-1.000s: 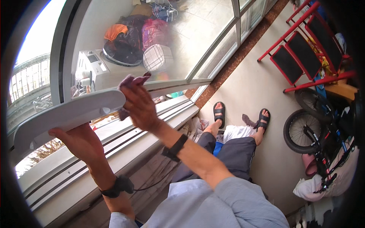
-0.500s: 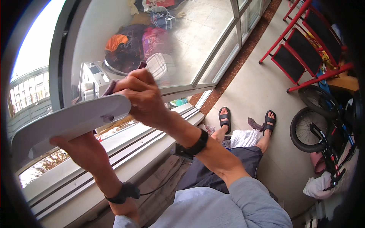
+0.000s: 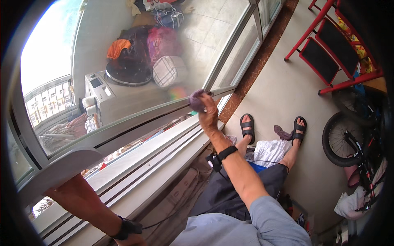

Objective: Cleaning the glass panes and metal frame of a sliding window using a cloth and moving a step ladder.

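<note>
Sunlit window glass (image 3: 135, 74) fills the scene above a pale sill (image 3: 164, 151), with tiled floor (image 3: 283, 90) to the right of the sill.

Right hand (image 3: 208, 112) reaches up to the window frame (image 3: 123, 127), its grip closed around a purple cloth (image 3: 197, 99) pressed against the frame's rail just above the sill. Left hand (image 3: 67, 192) is low beside the sill, mostly hidden behind a white curved panel (image 3: 53, 172); whether its grip is wide or narrow cannot be told. A black wristband (image 3: 219, 156) sits on the right forearm. Sandalled feet (image 3: 273, 127) rest on the floor right of the sill, a red folding chair (image 3: 332, 53) and a bicycle wheel (image 3: 342, 139) farther right.
</note>
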A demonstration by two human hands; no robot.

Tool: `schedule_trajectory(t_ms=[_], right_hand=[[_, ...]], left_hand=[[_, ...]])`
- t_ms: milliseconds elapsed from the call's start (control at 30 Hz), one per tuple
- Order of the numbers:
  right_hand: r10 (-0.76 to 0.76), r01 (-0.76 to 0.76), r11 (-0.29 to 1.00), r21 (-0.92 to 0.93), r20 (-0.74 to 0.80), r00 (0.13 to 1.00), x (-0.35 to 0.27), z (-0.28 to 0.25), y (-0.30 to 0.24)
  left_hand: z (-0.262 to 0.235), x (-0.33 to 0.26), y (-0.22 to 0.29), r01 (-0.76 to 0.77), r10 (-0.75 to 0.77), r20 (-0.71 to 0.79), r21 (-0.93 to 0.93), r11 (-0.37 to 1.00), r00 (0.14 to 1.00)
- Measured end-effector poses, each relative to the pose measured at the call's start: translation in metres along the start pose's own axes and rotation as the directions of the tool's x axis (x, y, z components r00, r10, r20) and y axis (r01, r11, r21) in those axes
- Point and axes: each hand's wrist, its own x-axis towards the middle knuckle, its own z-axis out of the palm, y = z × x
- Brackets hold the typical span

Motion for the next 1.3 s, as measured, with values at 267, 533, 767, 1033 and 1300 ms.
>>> schedule_trajectory(t_ms=[267, 533, 767, 1033, 1300], right_hand=[[0.099, -0.088, 0.955, -0.284, 0.022, 0.995, 0.011, -0.012, 0.013], [0.098, -0.072, 0.967, -0.246, 0.094, 0.991, -0.010, 0.012, -0.047], [-0.174, 0.175, 0.984, 0.015, 0.226, 0.958, -0.021, 0.039, -0.206], [0.013, -0.016, 0.973, 0.231, 0.013, 1.000, -0.023, 0.046, -0.137], [0.701, -0.605, 0.688, 0.401, -0.150, 0.697, -0.008, 0.053, -0.026]], left_hand=[[-0.023, 0.008, 0.002, 0.130, -0.065, 0.341, -0.169, 0.977, 0.938], [-0.017, 0.005, -0.004, 0.158, -0.044, 0.438, -0.227, 0.961, 0.898], [0.017, -0.007, -0.004, 0.018, -0.026, -0.101, -0.081, 0.997, 0.994], [0.023, -0.005, -0.002, 0.007, 0.000, -0.143, 0.042, 0.999, 0.990], [0.032, -0.006, -0.001, -0.025, 0.033, -0.150, 0.052, 0.998, 0.988]])
